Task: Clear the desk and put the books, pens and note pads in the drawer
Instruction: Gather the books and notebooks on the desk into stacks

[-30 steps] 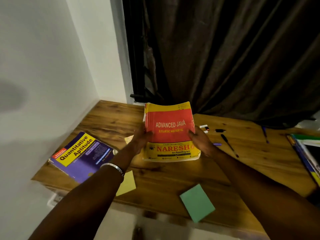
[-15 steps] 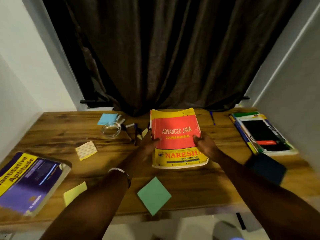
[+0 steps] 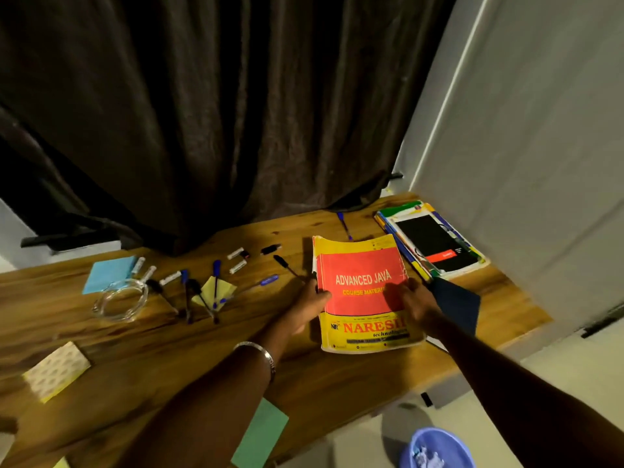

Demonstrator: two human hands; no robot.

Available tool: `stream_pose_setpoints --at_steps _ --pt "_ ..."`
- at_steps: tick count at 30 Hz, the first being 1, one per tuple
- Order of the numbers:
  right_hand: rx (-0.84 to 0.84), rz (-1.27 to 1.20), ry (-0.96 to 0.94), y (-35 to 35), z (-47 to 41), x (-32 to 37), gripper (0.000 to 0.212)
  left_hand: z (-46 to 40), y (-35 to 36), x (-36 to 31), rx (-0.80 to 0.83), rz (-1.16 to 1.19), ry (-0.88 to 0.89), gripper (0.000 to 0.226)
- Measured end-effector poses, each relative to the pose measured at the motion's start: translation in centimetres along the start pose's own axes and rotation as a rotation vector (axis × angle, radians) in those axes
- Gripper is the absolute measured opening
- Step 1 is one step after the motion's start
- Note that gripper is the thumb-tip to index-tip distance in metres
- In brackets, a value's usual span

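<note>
A thick yellow and red book titled Advanced Java [image 3: 361, 285] is held over the right part of the wooden desk [image 3: 169, 349]. My left hand [image 3: 309, 307] grips its left edge with the thumb on the cover. My right hand [image 3: 417, 305] grips its right edge. Several pens and caps [image 3: 216, 285] lie scattered on the desk to the left of the book. A stack of books and note pads [image 3: 435, 244] lies at the back right corner. No drawer is in view.
A blue note pad [image 3: 108, 273] and a glass ashtray [image 3: 121, 300] sit at the left. A patterned pad [image 3: 55, 369], a green pad [image 3: 261, 437] and a dark blue pad [image 3: 456, 304] lie near the front. Dark curtain behind, white wall right, blue bowl [image 3: 435, 449] on the floor.
Both hands have carried the book rightward along the desk, and my view has swung right with them. The purple Quantitative Aptitude book has left the view on the left.
</note>
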State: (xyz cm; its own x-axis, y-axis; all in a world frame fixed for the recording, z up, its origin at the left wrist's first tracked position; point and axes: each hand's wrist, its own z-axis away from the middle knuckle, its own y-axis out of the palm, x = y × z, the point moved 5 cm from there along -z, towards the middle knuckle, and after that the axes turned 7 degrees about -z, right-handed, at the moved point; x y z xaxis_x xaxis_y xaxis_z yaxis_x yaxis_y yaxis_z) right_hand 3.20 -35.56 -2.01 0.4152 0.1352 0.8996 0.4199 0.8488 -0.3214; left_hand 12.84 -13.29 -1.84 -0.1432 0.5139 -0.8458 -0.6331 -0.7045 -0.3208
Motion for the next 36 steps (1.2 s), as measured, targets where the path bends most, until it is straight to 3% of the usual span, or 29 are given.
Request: stream_pose_setpoints --at_steps 4,6,9,12,16,23,27,30,32,36 --pt "0.021 0.056 -0.020 -1.4 0.8 -0.7 0.044 -0.6 2.0 -0.3 0.057 -0.029 -0.006 0.043" --pt "0.010 0.105 0.001 -1.8 1.0 -0.5 0.037 -1.0 2.8 -0.1 0.053 -0.029 -0.002 0.040" --pt "0.020 0.155 0.029 -2.1 1.2 0.1 0.014 -1.4 3.5 0.2 0.001 -0.022 0.010 0.035" --pt "-0.017 0.174 0.077 -2.4 0.4 -0.2 0.028 -1.9 3.0 0.7 -0.078 -0.004 0.008 0.033" --pt "0.025 0.199 0.156 -1.7 -0.3 -0.9 0.027 -2.8 1.8 1.3 -0.173 -0.046 -0.015 0.028" --pt "0.181 0.303 0.117 0.5 0.2 -0.1 0.037 -2.4 1.3 1.0 -0.308 -0.477 -0.013 0.028" --pt "0.248 0.650 -0.056 1.5 0.5 1.5 0.028 -1.8 1.5 0.9 -0.359 -0.593 -0.029 0.030" --pt "0.206 0.601 -0.129 2.2 0.2 2.2 0.027 -1.4 0.9 1.3 -0.358 -0.484 -0.007 0.022" --pt "0.227 0.546 -0.165 3.4 -0.2 2.9 0.036 -0.6 -0.5 1.6 -0.433 -0.439 0.022 0.020" --pt "0.286 0.675 -0.328 7.2 0.4 5.9 0.049 1.6 -3.9 2.4 -0.477 -0.486 0.049 0.021"
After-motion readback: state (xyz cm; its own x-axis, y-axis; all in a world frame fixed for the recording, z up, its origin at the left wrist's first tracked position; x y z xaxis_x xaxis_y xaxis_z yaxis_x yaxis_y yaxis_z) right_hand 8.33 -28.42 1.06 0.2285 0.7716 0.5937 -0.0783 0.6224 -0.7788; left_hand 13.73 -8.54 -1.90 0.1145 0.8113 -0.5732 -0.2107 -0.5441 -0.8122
